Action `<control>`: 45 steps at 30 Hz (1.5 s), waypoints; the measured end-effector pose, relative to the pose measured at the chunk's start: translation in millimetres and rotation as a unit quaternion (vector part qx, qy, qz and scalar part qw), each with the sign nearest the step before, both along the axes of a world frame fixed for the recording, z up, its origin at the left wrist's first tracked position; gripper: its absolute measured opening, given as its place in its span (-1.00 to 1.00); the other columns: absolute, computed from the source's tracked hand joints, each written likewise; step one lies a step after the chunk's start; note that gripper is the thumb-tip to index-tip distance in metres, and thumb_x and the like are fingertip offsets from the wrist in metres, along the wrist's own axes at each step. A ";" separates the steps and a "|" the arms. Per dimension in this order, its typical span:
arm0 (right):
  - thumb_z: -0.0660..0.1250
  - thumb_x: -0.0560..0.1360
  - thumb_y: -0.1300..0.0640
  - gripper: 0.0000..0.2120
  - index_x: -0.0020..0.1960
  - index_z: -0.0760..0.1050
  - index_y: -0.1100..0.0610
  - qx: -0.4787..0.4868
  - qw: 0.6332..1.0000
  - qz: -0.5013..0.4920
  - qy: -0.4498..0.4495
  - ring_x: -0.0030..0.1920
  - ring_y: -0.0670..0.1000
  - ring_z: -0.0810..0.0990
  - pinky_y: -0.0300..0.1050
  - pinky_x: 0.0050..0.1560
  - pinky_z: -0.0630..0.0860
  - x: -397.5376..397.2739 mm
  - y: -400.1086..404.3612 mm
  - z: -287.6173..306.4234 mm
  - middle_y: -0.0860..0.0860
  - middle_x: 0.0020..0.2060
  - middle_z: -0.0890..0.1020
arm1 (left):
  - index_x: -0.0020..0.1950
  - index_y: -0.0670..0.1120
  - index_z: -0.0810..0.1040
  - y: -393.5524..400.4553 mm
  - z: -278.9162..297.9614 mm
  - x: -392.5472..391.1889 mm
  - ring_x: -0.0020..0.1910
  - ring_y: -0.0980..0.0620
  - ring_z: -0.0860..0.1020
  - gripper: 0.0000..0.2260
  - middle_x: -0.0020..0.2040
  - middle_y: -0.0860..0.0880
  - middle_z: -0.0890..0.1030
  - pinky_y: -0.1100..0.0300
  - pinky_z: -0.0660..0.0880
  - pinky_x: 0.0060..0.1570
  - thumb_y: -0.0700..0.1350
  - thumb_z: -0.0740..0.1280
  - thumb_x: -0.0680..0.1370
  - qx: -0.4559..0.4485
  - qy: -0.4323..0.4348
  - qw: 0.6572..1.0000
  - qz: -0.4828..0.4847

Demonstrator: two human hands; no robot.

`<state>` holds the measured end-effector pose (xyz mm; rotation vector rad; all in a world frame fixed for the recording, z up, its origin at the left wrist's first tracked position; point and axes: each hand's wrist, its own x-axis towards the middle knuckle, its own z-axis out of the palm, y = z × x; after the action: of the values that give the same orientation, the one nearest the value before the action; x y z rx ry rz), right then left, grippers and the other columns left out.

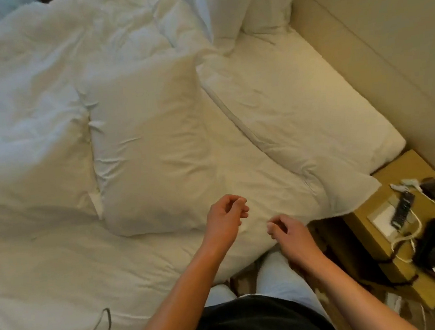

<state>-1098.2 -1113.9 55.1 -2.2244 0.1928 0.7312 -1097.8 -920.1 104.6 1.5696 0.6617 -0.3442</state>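
Nearest, I log my left hand [225,215] and right hand [287,231] at the bed's near edge: apart, fingers loosely curled, holding nothing, over the white duvet [60,262]. Beyond them, one white pillow [150,145] lies flat on the duvet, mid-bed. Farthest, upright pillows [247,3] stand at the bed's far right corner.

The person wears a black fabric top [256,319] with its hem across the waist, and pale blue-white trousers [279,274] on both legs. The forearms [186,283] are unsleeved down to the left hand [226,217] and right hand [290,233].
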 end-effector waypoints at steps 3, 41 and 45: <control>0.33 0.63 0.00 -0.90 -0.01 0.61 -0.06 0.007 0.998 0.063 0.014 -0.09 -0.08 0.67 -0.03 0.00 0.63 79.5 17.4 -22.9 -0.11 -0.14 0.70 | 0.01 -0.01 0.65 19.6 -14.7 41.3 -0.11 0.10 0.69 -0.84 -0.13 0.02 0.73 -0.02 0.65 0.04 0.00 0.31 0.63 0.060 0.020 0.994 0.092; 0.26 0.44 -0.54 -0.20 0.37 0.49 0.08 0.025 0.999 0.004 0.043 0.27 0.14 0.61 -0.05 0.17 0.45 223.6 244.8 -197.7 0.01 0.25 0.66 | 0.65 0.10 0.05 146.8 -179.1 83.0 0.65 0.06 -0.17 -0.35 0.68 0.10 -0.10 -0.29 0.01 0.55 0.09 0.22 0.60 0.422 0.166 0.891 -0.023; 0.27 0.64 -0.18 -0.53 0.26 0.57 0.21 0.013 0.999 0.040 0.001 0.24 0.25 0.60 -0.08 0.10 0.38 236.4 231.5 -167.6 0.15 0.18 0.67 | 0.64 0.10 0.10 153.1 -157.5 81.3 0.65 0.05 -0.15 -0.36 0.68 0.09 -0.10 -0.25 0.06 0.57 0.12 0.25 0.60 0.338 0.162 0.927 -0.028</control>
<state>-861.8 -882.4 -112.5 -2.2177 0.0964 0.7744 -1016.5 -767.0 -52.9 2.2171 1.0693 -0.4532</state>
